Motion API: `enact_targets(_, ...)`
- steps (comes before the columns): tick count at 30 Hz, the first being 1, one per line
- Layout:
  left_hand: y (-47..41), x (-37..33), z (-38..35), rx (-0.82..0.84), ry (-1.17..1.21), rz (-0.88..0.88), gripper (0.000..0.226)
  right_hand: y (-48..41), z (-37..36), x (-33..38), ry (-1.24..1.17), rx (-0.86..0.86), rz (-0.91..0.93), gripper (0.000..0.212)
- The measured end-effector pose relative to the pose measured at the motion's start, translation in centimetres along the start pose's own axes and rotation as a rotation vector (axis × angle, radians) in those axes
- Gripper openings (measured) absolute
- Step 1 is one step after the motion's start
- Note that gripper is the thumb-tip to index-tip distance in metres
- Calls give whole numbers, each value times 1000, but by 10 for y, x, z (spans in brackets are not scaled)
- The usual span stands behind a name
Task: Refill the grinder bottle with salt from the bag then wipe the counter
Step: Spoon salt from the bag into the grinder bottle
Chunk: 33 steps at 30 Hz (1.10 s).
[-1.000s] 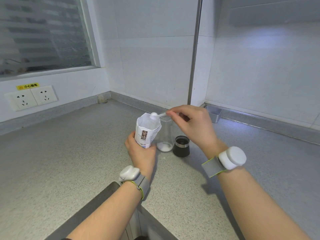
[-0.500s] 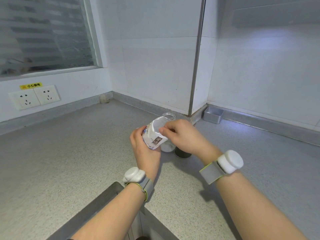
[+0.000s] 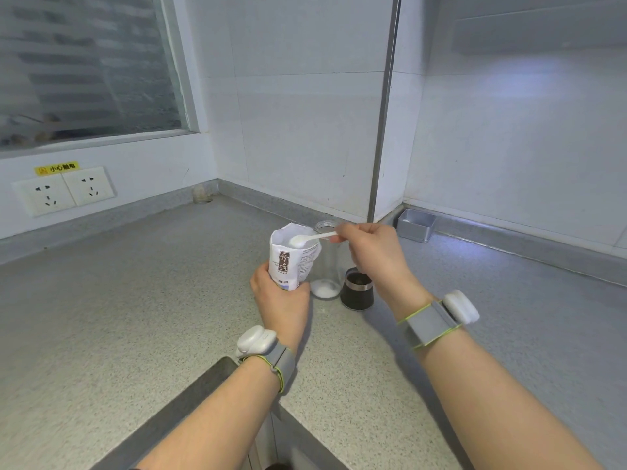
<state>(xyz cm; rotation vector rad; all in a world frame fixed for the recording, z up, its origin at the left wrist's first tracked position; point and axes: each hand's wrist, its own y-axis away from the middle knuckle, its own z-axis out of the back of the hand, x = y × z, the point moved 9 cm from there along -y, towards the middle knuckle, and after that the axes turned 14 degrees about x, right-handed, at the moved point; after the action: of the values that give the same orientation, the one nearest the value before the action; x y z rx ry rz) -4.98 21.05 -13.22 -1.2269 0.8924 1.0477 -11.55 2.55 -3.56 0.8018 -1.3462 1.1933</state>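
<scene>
While the left hand [image 3: 282, 301] grips the lower part of the bag [image 3: 292, 257], its fingers [image 3: 259, 278] curled round it, the bag stands upright just left of the frame's centre with its torn top open. At centre the right hand [image 3: 373, 254] pinches the handle end of a white spoon [image 3: 315, 237] between thumb and fingers. The spoon's bowl, heaped with salt, sits over the bag's mouth, and its handle crosses in front of the rim of the bottle [image 3: 328, 266]. That bottle is clear glass, uncapped and upright on the desk [image 3: 135, 300], just right of and behind the bag, with a shallow layer of salt [image 3: 325, 288] at its bottom. A dark cap [image 3: 357, 290] stands on the desk just right of the bottle, below the right hand. Both wrists wear grey bands [image 3: 429, 322] carrying white pods. Right of centre, against the wall, sits a small metal box [image 3: 416, 226]. At the left edge two sockets [image 3: 64, 192] are set in the wall beneath a yellow label [image 3: 57, 168], under the window [image 3: 88, 66] in the upper left.
</scene>
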Motion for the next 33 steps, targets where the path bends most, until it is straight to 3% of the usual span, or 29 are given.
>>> enact_targets(10, 1, 2, 4, -47, 3, 54, 52, -3, 37, -4, -146, -132, -21, 21)
enact_targets(16, 1, 1, 4, -42, -7, 59, 52, -3, 44, -2, 108, -223, 16, 26)
enact_targets(22, 2, 0, 2, -38, -10, 64, 53, 5, 37, 33, 625, -296, 293, 28)
enact_targets(26, 2, 0, 4, -40, -8, 71, 54, 24, 13, 62, 1040, -295, 592, 21)
enact_targets(29, 3, 0, 4, -40, 0, 73, 54, 32, 4, 69, 1111, -257, 755, 19)
enact_targets(33, 3, 0, 5, -42, 15, 74, 53, 37, 5, 73, 1067, -287, 810, 18)
